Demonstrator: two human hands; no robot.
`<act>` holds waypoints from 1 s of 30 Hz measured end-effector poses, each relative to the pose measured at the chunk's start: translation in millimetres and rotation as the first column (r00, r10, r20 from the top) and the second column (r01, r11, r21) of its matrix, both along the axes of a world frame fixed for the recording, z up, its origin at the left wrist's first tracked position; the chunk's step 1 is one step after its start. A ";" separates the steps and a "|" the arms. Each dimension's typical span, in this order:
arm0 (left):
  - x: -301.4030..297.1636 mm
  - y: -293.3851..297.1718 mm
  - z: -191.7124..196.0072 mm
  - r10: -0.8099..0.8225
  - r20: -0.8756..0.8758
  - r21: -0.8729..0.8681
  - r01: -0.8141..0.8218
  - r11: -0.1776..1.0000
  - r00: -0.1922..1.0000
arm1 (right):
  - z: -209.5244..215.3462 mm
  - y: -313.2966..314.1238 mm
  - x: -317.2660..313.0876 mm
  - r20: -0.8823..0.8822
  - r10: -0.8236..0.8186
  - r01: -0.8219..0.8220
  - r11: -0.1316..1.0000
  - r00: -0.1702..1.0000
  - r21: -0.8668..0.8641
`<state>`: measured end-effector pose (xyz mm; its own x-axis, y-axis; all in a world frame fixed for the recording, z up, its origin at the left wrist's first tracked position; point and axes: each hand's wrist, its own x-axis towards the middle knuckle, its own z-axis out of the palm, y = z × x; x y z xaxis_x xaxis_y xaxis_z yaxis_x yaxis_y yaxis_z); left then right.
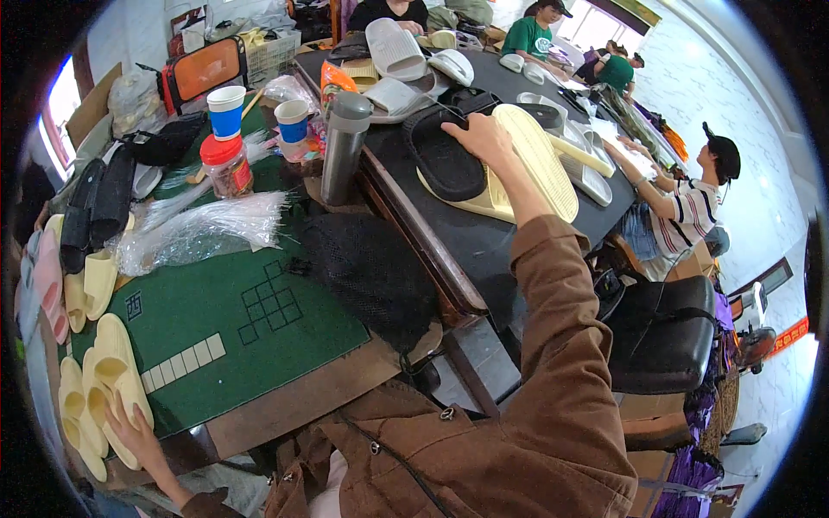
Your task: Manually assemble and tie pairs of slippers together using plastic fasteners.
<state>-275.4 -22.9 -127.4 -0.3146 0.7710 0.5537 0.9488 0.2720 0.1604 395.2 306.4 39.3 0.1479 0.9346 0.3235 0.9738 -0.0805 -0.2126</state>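
My right hand (480, 138) reaches far out over the dark table (484, 242) and rests on a black slipper (446, 158), fingers curled over its edge. That slipper lies on a pale yellow slipper (537, 160). My left hand (136, 430) is low at the left, gripping a stack of pale yellow slippers (105, 384) at the edge of the green table (259, 337). Both arms wear brown sleeves.
On the green table lie clear plastic bags (203, 229), a red-lidded jar (227, 164), two blue and white cups (226, 110), a grey flask (344, 147) and a black mesh bag (371, 268). More slippers (395, 49) lie on the dark table. Several people sit at the right. A black chair (661, 332) stands nearby.
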 end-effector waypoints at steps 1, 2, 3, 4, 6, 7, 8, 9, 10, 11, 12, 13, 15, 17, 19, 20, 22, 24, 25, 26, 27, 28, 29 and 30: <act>28.2 5.4 10.6 -0.054 0.113 0.035 0.051 0.998 0.992 | -0.5 4.6 -1.5 0.103 -0.038 0.041 0.999 0.994 -0.026; 47.8 6.1 18.0 -0.045 0.115 0.036 0.042 0.998 0.992 | -2.3 11.9 -5.6 0.198 -0.061 0.071 0.996 0.978 -0.047; 66.1 9.6 22.3 -0.096 0.100 0.014 0.095 0.995 0.990 | -9.9 22.3 -2.9 0.229 -0.074 0.079 0.997 0.971 -0.011; 80.7 13.0 26.9 -0.144 0.088 -0.009 0.146 0.989 0.986 | -10.2 25.6 -5.8 0.232 -0.066 0.071 0.997 0.970 -0.011; 108.4 23.6 38.5 -0.204 0.154 -0.017 0.209 0.978 0.967 | -4.9 30.4 -4.9 0.189 -0.101 0.094 0.995 0.977 0.046; 119.1 27.6 42.9 -0.265 0.215 -0.024 0.277 0.961 0.940 | 0.3 31.4 -3.5 0.188 -0.116 0.102 0.991 0.975 0.084; 127.1 31.1 46.1 -0.262 0.222 -0.019 0.273 0.962 0.939 | 8.9 33.0 -0.3 0.195 -0.113 0.097 0.991 0.974 0.088; 135.1 34.0 49.5 -0.268 0.231 -0.015 0.278 0.960 0.935 | 21.0 33.0 4.6 0.164 -0.104 0.076 0.983 0.981 0.169; 140.8 34.8 51.9 -0.271 0.240 -0.017 0.283 0.959 0.932 | 32.3 30.6 6.4 0.131 -0.089 0.055 0.968 0.987 0.244; 145.7 35.2 54.5 -0.288 0.247 -0.001 0.298 0.955 0.925 | 46.3 28.7 9.4 0.111 -0.084 0.050 0.958 0.990 0.282; 148.4 35.6 56.9 -0.288 0.249 -0.003 0.298 0.954 0.925 | 60.3 25.9 16.2 0.087 -0.083 0.050 0.945 0.993 0.322; 152.3 38.6 57.9 -0.316 0.264 0.010 0.325 0.946 0.911 | 74.7 32.7 45.8 0.090 0.001 -0.038 0.908 0.996 0.417; 153.5 37.8 58.5 -0.329 0.276 0.016 0.338 0.941 0.903 | 94.0 33.6 70.0 0.086 0.021 -0.063 0.851 0.996 0.521; 153.9 35.1 60.6 -0.333 0.282 0.012 0.344 0.939 0.900 | 119.3 19.9 73.0 0.042 -0.004 -0.020 0.833 0.999 0.553; 158.9 33.9 65.4 -0.347 0.293 0.024 0.356 0.934 0.891 | 145.0 3.4 82.7 0.046 -0.001 -0.026 0.805 0.999 0.593; 161.8 33.3 68.7 -0.358 0.302 0.032 0.366 0.930 0.883 | 156.9 -7.0 82.9 0.072 -0.039 -0.014 0.786 0.997 0.619; 164.9 30.4 75.1 -0.379 0.312 0.052 0.382 0.923 0.871 | 177.1 -30.1 72.8 0.091 -0.052 -0.027 0.717 0.995 0.696; 175.7 29.9 83.0 -0.388 0.320 0.056 0.391 0.919 0.864 | 189.0 -64.5 52.8 -0.157 0.095 0.016 0.806 0.983 0.591; 181.8 31.7 88.2 -0.435 0.370 0.070 0.442 0.894 0.821 | 197.4 -72.6 58.6 -0.184 0.103 0.011 0.845 0.978 0.534; 189.6 33.0 93.6 -0.480 0.418 0.088 0.491 0.866 0.771 | 204.9 -80.5 63.7 -0.210 0.108 0.004 0.880 0.972 0.475; 202.9 34.7 99.2 -0.513 0.458 0.123 0.521 0.845 0.726 | 198.5 -92.1 48.1 -0.266 0.226 -0.072 0.871 0.937 0.486; 212.0 35.3 105.1 -0.551 0.528 0.138 0.575 0.807 0.647 | 189.2 -110.3 22.4 -0.317 0.339 -0.145 0.851 0.886 0.505; 213.0 30.3 102.9 -0.557 0.583 0.121 0.615 0.780 0.592 | 163.5 -112.2 -12.4 -0.334 0.424 -0.234 0.845 0.842 0.482; 216.7 29.3 99.5 -0.588 0.640 0.141 0.676 0.723 0.495 | 151.9 -131.5 -47.1 -0.324 0.479 -0.301 0.830 0.816 0.469</act>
